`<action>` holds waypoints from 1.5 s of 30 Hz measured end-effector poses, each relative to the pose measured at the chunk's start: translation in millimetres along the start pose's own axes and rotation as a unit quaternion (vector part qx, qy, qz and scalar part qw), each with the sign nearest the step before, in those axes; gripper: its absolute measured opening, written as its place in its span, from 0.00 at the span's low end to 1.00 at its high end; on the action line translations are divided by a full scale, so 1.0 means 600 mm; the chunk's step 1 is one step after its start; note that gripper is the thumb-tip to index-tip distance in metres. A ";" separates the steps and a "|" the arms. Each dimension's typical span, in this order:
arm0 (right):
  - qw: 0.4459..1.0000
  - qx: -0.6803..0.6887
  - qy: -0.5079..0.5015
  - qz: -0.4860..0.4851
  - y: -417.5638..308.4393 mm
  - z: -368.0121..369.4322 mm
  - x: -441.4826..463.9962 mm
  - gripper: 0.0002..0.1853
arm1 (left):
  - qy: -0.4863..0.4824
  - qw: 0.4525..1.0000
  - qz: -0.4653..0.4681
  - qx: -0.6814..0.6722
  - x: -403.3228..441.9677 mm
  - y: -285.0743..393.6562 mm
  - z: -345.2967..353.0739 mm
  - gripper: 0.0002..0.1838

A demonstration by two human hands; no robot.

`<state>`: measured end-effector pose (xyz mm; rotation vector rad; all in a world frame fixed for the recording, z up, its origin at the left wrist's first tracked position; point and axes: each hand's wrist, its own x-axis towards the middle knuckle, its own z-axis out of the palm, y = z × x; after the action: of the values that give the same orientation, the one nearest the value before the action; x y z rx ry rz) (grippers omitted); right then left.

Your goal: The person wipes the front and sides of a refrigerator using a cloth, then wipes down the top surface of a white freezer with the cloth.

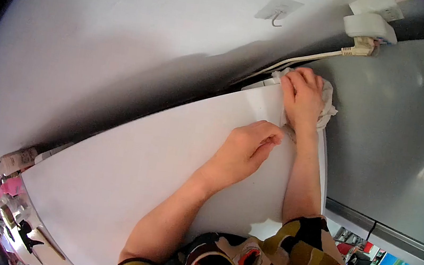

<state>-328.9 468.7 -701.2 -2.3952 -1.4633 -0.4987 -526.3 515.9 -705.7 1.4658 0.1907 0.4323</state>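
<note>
My right hand presses a crumpled white cloth onto the far right corner of a white flat-topped surface. Its fingers curl over the cloth, whose edges stick out on both sides of the hand. Close by on the left, my left hand is held over the same surface with its fingertips drawn together. A small greyish thing shows between those fingertips and my right wrist; what it is, I cannot make out.
Behind the surface runs a wall with a metal hook. A plug with a cream cable sits in a white adapter. A grey panel rises at the right. A bottle and small items crowd the left end.
</note>
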 end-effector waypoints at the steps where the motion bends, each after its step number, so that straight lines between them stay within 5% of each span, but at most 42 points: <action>1: 0.999 0.036 -0.006 -0.029 0.004 -0.001 0.002 0.08 | 0.000 1.000 0.000 -0.006 0.001 -0.001 0.001 0.10; 8: 0.997 0.067 -0.018 -0.039 0.002 0.001 -0.003 0.09 | -0.011 0.999 0.007 0.033 0.000 -0.002 0.007 0.10; 17: 0.996 -0.060 0.021 0.059 0.028 0.029 -0.006 0.10 | -0.014 1.000 -0.005 -0.006 0.001 -0.003 -0.002 0.10; 20: 0.997 -0.012 0.069 0.043 0.043 0.015 -0.005 0.10 | -0.003 1.000 -0.008 -0.023 0.001 0.000 0.001 0.10; 22: 0.959 0.199 0.077 0.186 0.050 -0.004 -0.005 0.14 | -0.005 1.000 -0.002 -0.022 0.002 -0.001 0.003 0.09; 25: 0.919 0.302 0.081 0.239 0.062 -0.006 -0.002 0.16 | 0.001 1.000 0.017 0.000 0.003 -0.003 0.005 0.09; 32: 0.865 0.403 0.090 0.286 0.049 -0.009 0.001 0.14 | -0.008 1.000 -0.016 0.006 0.002 0.004 0.004 0.08; 35: 0.928 0.320 -0.035 0.187 0.037 -0.002 0.008 0.15 | 0.001 1.000 -0.007 -0.010 0.002 0.002 0.005 0.09; 37: 0.987 0.043 -0.143 0.065 0.013 -0.001 0.018 0.17 | 0.001 1.000 0.011 -0.002 0.002 -0.002 0.004 0.09; 39: 0.985 0.027 -0.162 0.045 -0.004 -0.003 0.044 0.21 | -0.001 1.000 0.003 -0.006 0.003 -0.004 0.003 0.09; 41: 0.942 -0.057 -0.319 0.087 -0.021 -0.006 0.075 0.19 | -0.008 1.000 -0.004 -0.013 0.002 -0.006 0.004 0.09; 45: 0.923 -0.052 -0.374 0.077 -0.021 0.002 0.097 0.19 | -0.005 0.999 -0.025 -0.037 0.004 0.000 0.003 0.09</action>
<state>-315.5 520.9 -676.4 -2.9228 -1.4962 0.4506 -523.1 515.2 -705.1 1.3884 0.2003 0.3877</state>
